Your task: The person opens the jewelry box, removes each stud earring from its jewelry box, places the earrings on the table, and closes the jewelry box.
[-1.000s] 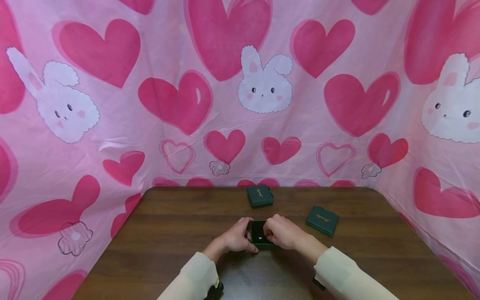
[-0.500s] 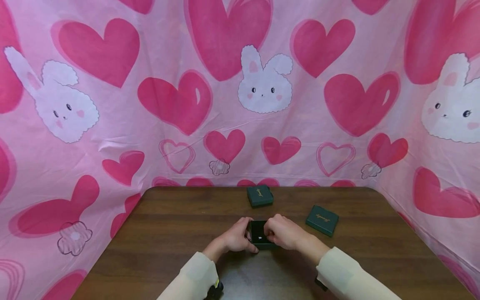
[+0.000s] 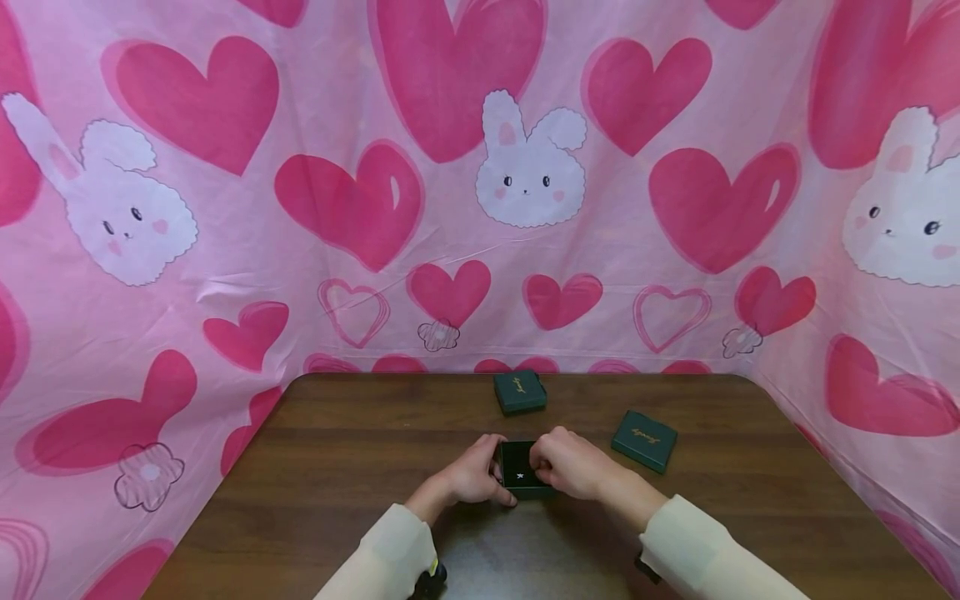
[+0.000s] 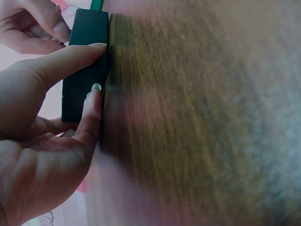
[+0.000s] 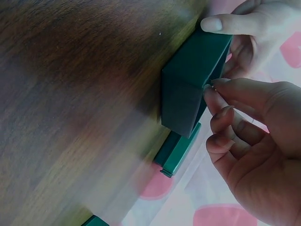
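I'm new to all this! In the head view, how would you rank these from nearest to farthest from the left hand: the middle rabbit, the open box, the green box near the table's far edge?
From the left hand:
1. Open box: in its grip.
2. Green box: beyond, near the far edge.
3. Middle rabbit: on the backdrop behind the table.

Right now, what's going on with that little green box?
A person is working at an open green box on the wooden table. Their left hand grips its side. The right hand is at the opening, seeming to pinch a tiny thing too small to make out. A small white star-like piece shows against the black inside. Two green box-like pieces sit farther off, untouched.
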Demonstrator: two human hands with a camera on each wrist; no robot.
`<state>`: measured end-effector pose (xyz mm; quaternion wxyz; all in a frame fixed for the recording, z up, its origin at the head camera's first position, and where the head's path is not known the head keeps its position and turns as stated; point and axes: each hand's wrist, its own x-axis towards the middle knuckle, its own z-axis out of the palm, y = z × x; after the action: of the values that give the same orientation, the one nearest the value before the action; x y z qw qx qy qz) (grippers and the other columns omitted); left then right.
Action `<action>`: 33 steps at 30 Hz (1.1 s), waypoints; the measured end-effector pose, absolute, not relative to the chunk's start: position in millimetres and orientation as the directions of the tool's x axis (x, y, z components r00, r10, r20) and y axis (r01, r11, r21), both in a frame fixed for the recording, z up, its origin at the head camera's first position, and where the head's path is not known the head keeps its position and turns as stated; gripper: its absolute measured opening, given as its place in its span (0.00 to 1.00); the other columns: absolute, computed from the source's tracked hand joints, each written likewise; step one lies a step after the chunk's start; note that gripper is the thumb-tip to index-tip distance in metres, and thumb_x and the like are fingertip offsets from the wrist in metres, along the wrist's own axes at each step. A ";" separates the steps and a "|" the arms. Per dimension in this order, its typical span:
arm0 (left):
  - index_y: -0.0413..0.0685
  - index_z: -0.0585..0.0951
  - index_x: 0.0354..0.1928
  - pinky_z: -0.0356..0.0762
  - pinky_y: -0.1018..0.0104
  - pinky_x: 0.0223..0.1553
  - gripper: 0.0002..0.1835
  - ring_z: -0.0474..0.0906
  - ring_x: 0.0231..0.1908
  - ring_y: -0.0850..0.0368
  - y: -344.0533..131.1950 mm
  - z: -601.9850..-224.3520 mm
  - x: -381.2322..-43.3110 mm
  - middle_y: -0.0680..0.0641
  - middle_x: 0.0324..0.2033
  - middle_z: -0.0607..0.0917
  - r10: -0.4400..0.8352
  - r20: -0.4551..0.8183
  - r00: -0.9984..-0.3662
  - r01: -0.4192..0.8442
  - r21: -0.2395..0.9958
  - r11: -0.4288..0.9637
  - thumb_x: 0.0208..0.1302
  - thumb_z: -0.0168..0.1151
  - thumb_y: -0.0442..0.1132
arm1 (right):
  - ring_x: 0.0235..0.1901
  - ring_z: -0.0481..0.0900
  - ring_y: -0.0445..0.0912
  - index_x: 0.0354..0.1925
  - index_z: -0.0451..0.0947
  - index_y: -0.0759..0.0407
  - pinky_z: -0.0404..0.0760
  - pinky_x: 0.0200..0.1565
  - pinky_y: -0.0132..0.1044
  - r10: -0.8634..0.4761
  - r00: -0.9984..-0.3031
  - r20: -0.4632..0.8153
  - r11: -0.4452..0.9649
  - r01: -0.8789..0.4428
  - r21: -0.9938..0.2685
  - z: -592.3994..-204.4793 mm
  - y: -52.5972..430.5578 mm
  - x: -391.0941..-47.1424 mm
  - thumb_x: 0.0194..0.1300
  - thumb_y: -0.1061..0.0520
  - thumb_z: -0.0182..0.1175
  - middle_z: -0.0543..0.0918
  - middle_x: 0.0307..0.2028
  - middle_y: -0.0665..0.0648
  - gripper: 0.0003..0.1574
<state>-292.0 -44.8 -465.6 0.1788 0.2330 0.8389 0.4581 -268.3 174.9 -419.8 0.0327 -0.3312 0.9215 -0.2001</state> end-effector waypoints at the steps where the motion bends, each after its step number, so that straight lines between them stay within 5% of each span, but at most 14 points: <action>1: 0.38 0.68 0.64 0.74 0.62 0.42 0.43 0.72 0.41 0.52 -44.9 -465.5 -292.1 0.43 0.49 0.72 0.554 -0.087 -0.828 0.224 0.854 0.470 0.47 0.82 0.29 | 0.26 0.76 0.39 0.33 0.88 0.57 0.80 0.35 0.34 -0.625 -0.777 0.076 0.699 -0.600 -0.388 -419.3 175.1 -267.9 0.63 0.65 0.69 0.82 0.26 0.45 0.05; 33: 0.36 0.68 0.62 0.74 0.65 0.39 0.43 0.72 0.39 0.52 -44.0 -465.4 -290.9 0.41 0.47 0.71 0.553 -0.049 -0.832 0.248 0.858 0.449 0.43 0.83 0.27 | 0.25 0.75 0.33 0.32 0.87 0.58 0.78 0.34 0.29 -0.667 -0.739 0.101 0.627 -0.628 -0.461 -413.9 172.8 -252.0 0.64 0.65 0.69 0.80 0.24 0.41 0.04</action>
<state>-290.9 -44.0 -465.4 0.1634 0.2399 0.8354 0.4667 -252.0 172.8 -413.9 0.0397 -0.3593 0.9010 -0.2400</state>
